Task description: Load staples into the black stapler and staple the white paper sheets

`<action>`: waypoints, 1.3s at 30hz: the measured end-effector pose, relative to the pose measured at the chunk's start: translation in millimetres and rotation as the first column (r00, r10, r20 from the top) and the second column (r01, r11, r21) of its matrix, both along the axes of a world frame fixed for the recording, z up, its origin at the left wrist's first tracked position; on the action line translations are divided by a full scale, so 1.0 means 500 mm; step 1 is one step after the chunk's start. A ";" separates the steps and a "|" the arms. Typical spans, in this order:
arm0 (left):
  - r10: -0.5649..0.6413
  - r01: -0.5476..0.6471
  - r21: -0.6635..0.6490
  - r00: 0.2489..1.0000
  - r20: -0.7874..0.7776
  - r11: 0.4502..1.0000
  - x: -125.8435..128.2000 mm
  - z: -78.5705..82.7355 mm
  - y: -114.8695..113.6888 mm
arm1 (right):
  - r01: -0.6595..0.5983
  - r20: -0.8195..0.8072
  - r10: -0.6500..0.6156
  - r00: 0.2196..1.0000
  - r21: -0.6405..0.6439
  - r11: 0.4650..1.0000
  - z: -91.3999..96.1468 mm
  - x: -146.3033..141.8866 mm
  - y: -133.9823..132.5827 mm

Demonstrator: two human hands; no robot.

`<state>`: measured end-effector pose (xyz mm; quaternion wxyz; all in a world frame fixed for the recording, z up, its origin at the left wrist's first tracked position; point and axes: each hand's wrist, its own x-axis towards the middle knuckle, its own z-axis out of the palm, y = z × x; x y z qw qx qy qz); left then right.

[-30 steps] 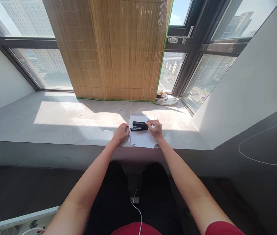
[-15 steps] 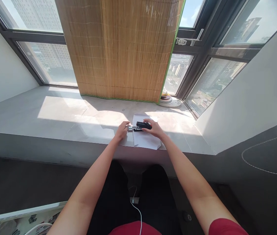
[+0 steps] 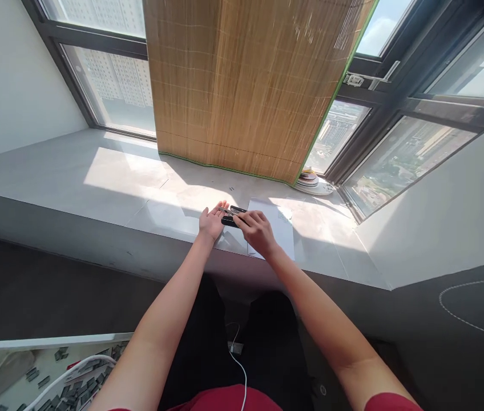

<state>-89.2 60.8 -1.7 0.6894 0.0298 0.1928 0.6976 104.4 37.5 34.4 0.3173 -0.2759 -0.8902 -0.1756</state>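
Observation:
A black stapler (image 3: 230, 216) with a metal part showing lies near the front edge of the grey windowsill (image 3: 96, 182), just left of a white sheet of paper (image 3: 277, 228). My right hand (image 3: 255, 230) is closed over the stapler's right end and grips it. My left hand (image 3: 212, 220) lies palm up beside it, fingers stretched out and touching the stapler's left, metal end. Most of the stapler is hidden by my right hand.
A bamboo blind (image 3: 250, 85) with a green edge hangs down to the sill. A stack of plates (image 3: 313, 181) stands in the back right corner by the window. A white tray of small dark pieces (image 3: 32, 377) sits low at the left. A white cable (image 3: 240, 365) runs over my lap.
The stapler has moved left off the paper onto the bare sill. My right hand came with it and my left hand turned palm up. My view swung to the left.

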 end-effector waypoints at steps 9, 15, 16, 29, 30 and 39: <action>0.030 -0.027 0.042 0.997 -0.075 0.999 -0.001 -0.004 -0.004 | 0.052 -0.124 -0.066 0.990 -0.115 0.992 -0.028 0.020 -0.003; 0.041 -0.018 0.070 0.940 -0.339 0.997 -0.002 -0.009 -0.006 | 0.151 -0.556 -0.557 0.617 -0.611 0.777 -0.085 0.157 0.012; 0.039 -0.016 0.068 0.937 -0.348 0.998 -0.003 -0.009 -0.005 | 0.132 -0.548 -0.590 0.593 -0.657 0.743 -0.095 0.176 0.020; -0.176 0.304 0.324 0.912 -0.370 0.896 0.099 0.106 -0.083 | 0.118 -0.575 -0.459 0.677 -0.531 0.839 -0.034 0.180 0.019; -0.196 0.330 0.338 0.906 -0.374 0.881 0.116 0.121 -0.091 | 0.105 -0.603 -0.392 0.694 -0.454 0.885 -0.011 0.168 0.004; -0.320 0.439 0.217 0.846 -0.427 0.872 0.192 0.167 -0.115 | -0.264 -0.414 0.110 0.904 -0.336 0.904 0.104 0.104 -0.022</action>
